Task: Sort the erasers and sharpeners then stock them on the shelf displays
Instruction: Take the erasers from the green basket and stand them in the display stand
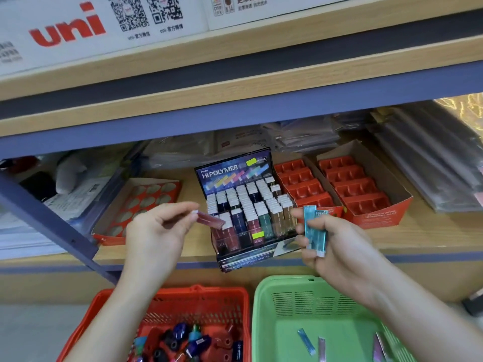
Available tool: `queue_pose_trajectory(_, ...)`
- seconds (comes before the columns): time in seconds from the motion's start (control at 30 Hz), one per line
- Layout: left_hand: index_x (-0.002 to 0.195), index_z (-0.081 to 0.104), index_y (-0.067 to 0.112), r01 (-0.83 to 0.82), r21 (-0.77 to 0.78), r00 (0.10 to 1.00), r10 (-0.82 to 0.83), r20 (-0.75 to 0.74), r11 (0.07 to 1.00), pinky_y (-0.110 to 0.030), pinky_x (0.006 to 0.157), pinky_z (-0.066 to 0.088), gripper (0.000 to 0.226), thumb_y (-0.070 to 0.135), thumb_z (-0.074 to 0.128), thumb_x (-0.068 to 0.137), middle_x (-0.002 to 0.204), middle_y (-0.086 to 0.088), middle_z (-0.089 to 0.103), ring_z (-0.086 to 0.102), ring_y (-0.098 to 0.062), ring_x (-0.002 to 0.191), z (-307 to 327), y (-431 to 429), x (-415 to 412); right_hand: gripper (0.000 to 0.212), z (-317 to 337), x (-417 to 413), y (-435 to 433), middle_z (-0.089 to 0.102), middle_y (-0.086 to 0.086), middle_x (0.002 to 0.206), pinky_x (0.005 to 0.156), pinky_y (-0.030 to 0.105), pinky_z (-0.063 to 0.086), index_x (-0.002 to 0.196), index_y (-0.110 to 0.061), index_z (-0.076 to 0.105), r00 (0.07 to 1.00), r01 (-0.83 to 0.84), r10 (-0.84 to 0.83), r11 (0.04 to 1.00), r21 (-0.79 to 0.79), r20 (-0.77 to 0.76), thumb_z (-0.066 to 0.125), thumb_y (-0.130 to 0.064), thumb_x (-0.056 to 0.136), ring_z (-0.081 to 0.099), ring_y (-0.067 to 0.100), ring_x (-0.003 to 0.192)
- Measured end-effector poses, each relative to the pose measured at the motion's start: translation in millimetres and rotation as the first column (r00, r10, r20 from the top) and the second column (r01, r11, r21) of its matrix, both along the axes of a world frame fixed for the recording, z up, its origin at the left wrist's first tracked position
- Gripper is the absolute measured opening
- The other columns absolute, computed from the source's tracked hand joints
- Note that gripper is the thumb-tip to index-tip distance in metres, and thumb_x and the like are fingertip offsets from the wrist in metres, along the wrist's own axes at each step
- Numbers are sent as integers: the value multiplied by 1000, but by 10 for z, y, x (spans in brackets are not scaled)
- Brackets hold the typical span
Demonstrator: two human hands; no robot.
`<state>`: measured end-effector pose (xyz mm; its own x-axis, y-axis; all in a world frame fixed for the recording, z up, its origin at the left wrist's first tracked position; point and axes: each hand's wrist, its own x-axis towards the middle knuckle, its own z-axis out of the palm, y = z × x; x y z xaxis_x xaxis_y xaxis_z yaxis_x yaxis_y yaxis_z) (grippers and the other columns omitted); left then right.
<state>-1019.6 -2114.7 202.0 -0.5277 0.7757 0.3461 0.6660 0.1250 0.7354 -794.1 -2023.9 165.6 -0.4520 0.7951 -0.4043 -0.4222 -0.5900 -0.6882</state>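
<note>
My left hand (156, 228) pinches a slim dark-red eraser (210, 218) by its end, just left of the black Hi-Polymer display box (245, 207). The box stands on the wooden shelf, packed with several upright slim erasers. My right hand (329, 239) grips two teal erasers (315, 228) at the box's right side. Below, a red basket (230, 299) holds several sharpeners (183, 340). A green basket (266, 309) beside it holds a few loose slim erasers (307, 342).
Two red compartment trays (300, 184) (355, 189) in cardboard boxes sit right of the display box, and a red tray with round holes (146, 202) lies left. Plastic-wrapped packs (428, 152) crowd the shelf's back and right. A blue shelf post (52, 220) slants at left.
</note>
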Motion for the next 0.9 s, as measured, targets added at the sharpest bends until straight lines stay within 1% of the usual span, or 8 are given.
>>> queue_pose_trajectory(0.1,88,77,23,16,-32,982,-21,-185,999,5,75,34,15,11,74,81,82,27,64,61,10,85,-114,45,-94,27,28,-17,-51,56,15,85,62,30,57,109,1,69,999,-46,45,998,40,28,46,1,95,63,21,69)
queue_pose_trajectory(0.17,81,78,23,57,-35,961,-64,-269,998,4,77,33,16,7,74,79,79,30,60,59,13,83,-187,83,-105,25,39,-30,-81,58,15,88,74,37,61,108,1,70,997,-74,73,996,46,28,48,1,96,71,27,81)
queue_pose_trajectory(0.27,82,78,18,107,-35,911,-113,-396,994,-2,79,38,14,5,75,79,80,22,63,57,7,78,-262,140,-133,22,50,-52,-117,60,15,84,76,41,61,108,2,67,993,-115,115,992,49,9,49,3,95,72,31,91)
queue_pose_trajectory(0.37,89,77,11,140,-93,834,-168,-526,986,-22,75,50,13,4,76,78,83,4,70,66,-16,76,-260,202,-196,19,42,-57,-135,62,19,90,69,37,62,109,4,62,993,-121,120,991,57,17,53,4,93,73,31,87)
queue_pose_trajectory(0.43,88,76,9,152,-135,796,-203,-570,979,-26,72,51,14,2,77,76,81,-1,71,67,-22,74,-234,228,-233,13,32,-49,-137,65,16,86,54,27,59,103,0,63,991,-116,111,991,71,71,57,0,91,73,25,74)
queue_pose_trajectory(0.53,85,77,10,177,-167,770,-242,-590,970,-26,71,50,14,1,78,74,79,-1,71,68,-23,72,-241,245,-239,7,10,-45,-141,65,6,73,34,14,36,97,-11,64,978,-148,131,984,99,159,61,-12,91,57,11,47)
queue_pose_trajectory(0.63,87,75,10,191,-174,736,-258,-626,966,-31,65,55,15,2,78,75,79,-1,70,68,-24,72,-348,259,-210,11,-17,-57,-125,63,6,71,33,13,19,100,-12,62,968,-190,164,974,126,192,57,-20,95,35,6,36)
queue_pose_trajectory(0.9,99,72,12,119,-106,808,-159,-567,987,-26,66,52,29,3,80,72,84,3,66,63,-16,72,-475,245,-115,14,-49,-52,-157,47,-3,57,33,13,22,104,-3,65,953,-264,234,953,151,192,56,-5,94,35,5,44)
